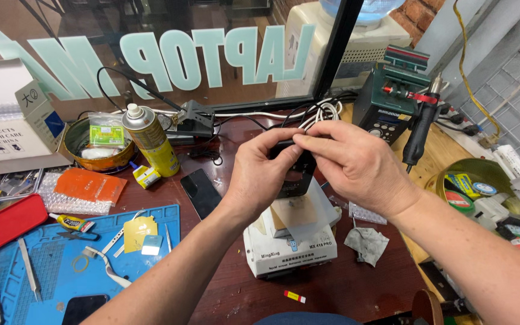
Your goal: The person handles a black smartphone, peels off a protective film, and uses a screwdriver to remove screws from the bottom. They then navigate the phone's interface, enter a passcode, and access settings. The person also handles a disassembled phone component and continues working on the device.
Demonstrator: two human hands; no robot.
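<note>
Together our left hand [259, 174] and right hand [356, 162] pinch a small black phone [296, 171] — fingers closed on its top edge — above the white machine [290, 250] near the table's [344, 289] front edge.

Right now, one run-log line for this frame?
left hand: grips small black phone | right hand: pinches its top edge | below: white box-shaped machine | surface: dark wooden bench
</note>
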